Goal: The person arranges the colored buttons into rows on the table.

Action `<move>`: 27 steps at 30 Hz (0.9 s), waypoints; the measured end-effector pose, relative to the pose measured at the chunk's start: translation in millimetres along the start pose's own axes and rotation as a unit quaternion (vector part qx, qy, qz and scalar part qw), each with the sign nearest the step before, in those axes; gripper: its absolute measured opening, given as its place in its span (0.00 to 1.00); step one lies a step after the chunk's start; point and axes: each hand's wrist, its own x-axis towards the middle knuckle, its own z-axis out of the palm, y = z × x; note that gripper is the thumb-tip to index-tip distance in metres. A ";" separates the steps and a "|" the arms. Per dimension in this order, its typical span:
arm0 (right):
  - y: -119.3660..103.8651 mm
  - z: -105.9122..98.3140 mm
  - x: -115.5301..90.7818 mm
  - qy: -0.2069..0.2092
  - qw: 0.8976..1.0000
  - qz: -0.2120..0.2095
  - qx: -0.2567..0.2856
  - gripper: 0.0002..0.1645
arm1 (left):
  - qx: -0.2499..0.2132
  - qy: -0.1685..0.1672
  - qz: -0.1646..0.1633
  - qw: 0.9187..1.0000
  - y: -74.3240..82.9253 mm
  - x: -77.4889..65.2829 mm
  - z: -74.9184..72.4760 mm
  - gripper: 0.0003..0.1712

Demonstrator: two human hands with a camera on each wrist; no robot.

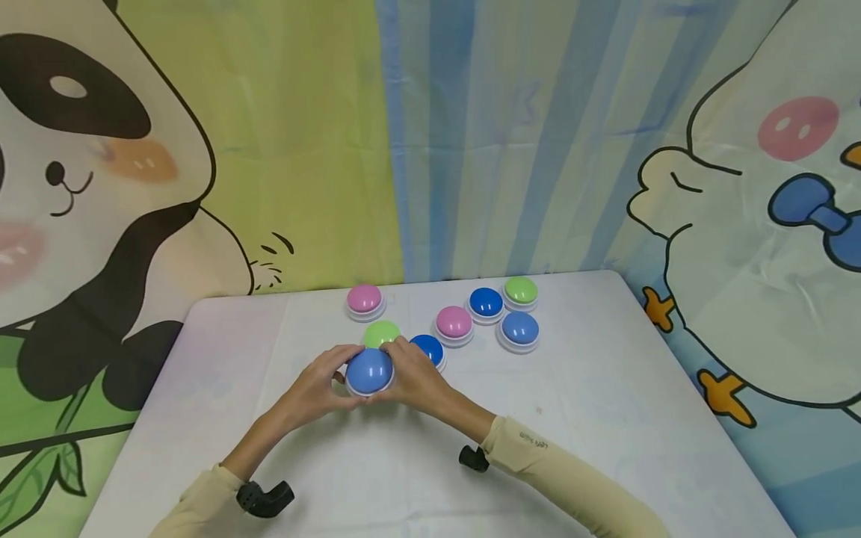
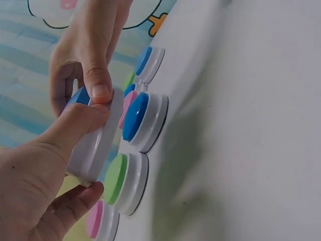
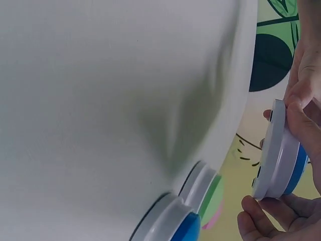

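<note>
Both hands hold a round push button (image 1: 369, 370) with a light blue dome and white base, raised over the table. My left hand (image 1: 315, 387) grips its left side, my right hand (image 1: 418, 379) its right side. In the left wrist view the two thumbs lie close together on the white base (image 2: 93, 153). Small dark spots show on the underside of the held button (image 3: 276, 155) in the right wrist view. Just behind it stand a green button (image 1: 381, 332), partly covered by it, and a dark blue button (image 1: 428, 348), partly covered by the right hand.
On the white table (image 1: 538, 448), a pink button (image 1: 364, 299) stands at the back left. Farther right are another pink button (image 1: 454, 322), a dark blue one (image 1: 486, 302), a green one (image 1: 521, 290) and a light blue one (image 1: 520, 328). A cartoon-printed curtain (image 1: 323, 149) hangs behind.
</note>
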 end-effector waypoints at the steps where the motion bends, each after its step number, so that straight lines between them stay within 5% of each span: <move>1: 0.0 1.5 -1.3 -0.002 1.000 0.001 0.000 0.49 | 0.000 -0.001 -0.001 1.000 0.1 -1.3 1.3 0.48; 10: -2.8 19.8 -6.4 -0.012 1.000 -0.005 -0.013 0.50 | 0.004 -0.025 -0.014 1.000 -4.5 -13.7 3.7 0.49; 27: -28.0 52.7 9.7 -0.045 0.998 0.028 -0.025 0.46 | 0.037 -0.011 -0.004 0.999 -35.2 -36.0 -4.9 0.48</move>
